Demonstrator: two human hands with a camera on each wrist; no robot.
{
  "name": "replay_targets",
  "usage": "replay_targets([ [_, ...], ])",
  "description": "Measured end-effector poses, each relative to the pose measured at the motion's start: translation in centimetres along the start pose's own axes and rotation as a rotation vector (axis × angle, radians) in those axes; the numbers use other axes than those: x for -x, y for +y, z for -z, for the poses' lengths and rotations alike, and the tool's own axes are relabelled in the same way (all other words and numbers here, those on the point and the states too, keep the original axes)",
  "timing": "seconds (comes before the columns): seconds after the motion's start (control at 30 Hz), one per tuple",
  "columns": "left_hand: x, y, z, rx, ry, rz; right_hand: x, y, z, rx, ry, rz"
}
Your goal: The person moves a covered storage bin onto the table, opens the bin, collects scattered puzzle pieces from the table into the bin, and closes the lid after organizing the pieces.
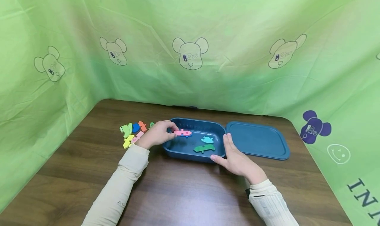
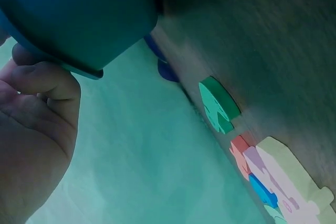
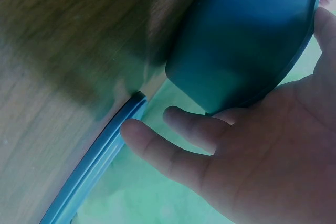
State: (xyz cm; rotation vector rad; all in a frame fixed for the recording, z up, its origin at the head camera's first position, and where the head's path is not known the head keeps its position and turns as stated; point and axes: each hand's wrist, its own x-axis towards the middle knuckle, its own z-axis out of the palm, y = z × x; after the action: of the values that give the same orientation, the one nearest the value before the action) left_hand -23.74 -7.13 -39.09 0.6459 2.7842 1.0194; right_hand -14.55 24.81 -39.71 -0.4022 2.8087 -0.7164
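Observation:
A dark blue rectangular box [image 1: 178,152] without its lid stands on the table. Over its left end my left hand [image 1: 160,132] pinches a pink puzzle piece [image 1: 183,132], with a bit of blue showing just under it. Inside the box lie a turquoise piece [image 1: 207,139] and a long green piece [image 1: 204,148]. My right hand [image 1: 238,160] rests against the box's right end, fingers extended along the rim and thumb at the front corner. In the right wrist view those straight fingers [image 3: 168,153] spread beside the box wall.
Right of the box lies its blue lid [image 1: 258,138], flat on the wooden table [image 1: 178,193]. Several coloured pieces lie left of the box, among them a light green one [image 1: 126,129], an orange one [image 1: 142,126] and a yellow one [image 1: 128,141]. Green printed cloth [image 1: 190,87] hangs behind.

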Motion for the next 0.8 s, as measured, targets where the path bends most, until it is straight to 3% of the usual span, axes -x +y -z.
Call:
replay_targets([
  [0.8, 0.27, 0.20, -0.44, -0.079, -0.035, 0.012, -0.16, 0.14, -0.20, 0.003, 0.003, 0.006],
])
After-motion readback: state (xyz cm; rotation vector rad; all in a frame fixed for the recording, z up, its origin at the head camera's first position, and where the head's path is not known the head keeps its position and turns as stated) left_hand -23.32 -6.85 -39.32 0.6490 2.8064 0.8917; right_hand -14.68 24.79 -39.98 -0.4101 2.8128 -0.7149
